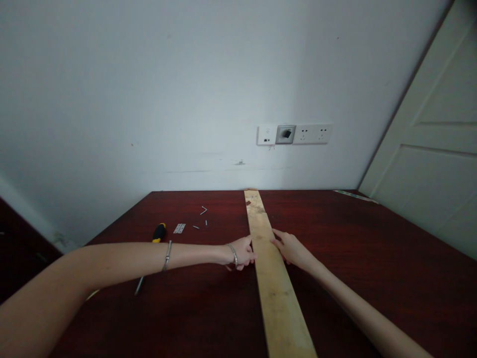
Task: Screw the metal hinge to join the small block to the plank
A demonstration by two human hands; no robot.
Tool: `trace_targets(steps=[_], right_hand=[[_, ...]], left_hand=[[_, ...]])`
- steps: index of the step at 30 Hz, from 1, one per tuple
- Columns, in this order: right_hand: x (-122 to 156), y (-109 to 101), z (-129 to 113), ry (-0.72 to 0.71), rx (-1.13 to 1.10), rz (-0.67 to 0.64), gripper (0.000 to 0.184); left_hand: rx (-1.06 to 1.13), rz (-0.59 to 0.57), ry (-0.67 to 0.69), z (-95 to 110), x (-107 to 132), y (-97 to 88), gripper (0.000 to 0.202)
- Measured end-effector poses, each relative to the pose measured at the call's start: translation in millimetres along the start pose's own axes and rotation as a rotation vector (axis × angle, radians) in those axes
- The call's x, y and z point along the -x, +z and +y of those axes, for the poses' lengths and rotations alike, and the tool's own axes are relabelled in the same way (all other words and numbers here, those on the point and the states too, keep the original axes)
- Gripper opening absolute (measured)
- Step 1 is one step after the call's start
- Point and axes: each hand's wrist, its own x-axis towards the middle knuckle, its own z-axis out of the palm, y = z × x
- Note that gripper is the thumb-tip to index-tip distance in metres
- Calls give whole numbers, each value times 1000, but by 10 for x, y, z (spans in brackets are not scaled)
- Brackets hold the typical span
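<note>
A long pale wooden plank (274, 278) lies flat on the dark red table (372, 248), running from the wall toward me. My left hand (244, 252) rests against the plank's left edge, its fingers curled on the edge. On the plank's right edge, my right hand (290, 247) has its fingers laid along and over the wood. Both hands grip the plank at about its middle. Two bracelets sit on my left arm.
A screwdriver (156, 236) with a black and yellow handle lies left of the plank, partly behind my left forearm. Near it are a small metal hinge (179, 228) and a few loose screws (203, 211). Wall sockets (294, 134) are above the table. A white door (432, 149) stands at right.
</note>
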Motion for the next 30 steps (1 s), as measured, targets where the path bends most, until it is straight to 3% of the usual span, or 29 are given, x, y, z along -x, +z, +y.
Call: trace_targets(steps=[8,10,12,14,18,20,24,30], right_hand=[[-27,-68,-80,43,180,-29,35],[-155,-162,-104,81,273,14,42],[-352,-262,-145,122,346,71,49],[-592,-329,-208,169,386,97,58],[-1045,-286,-368,262,409,95,87],[-1200,-202,-437,288,411,84,96],[-1352,-46,-512,310,416,67,102],[-1374,26,-515,297,423,100,102]], left_hand=[[-130,12,2,27,63,-19,42],[-267,92,51,41,102,-31,41],[-491,234,197,69,184,-15,44],[-781,316,441,100,312,42,48],[-1214,115,992,109,600,271,38],[-1258,77,1108,69,704,391,38],[-1244,53,1108,-37,800,505,47],[-1256,3,1035,-67,810,463,53]])
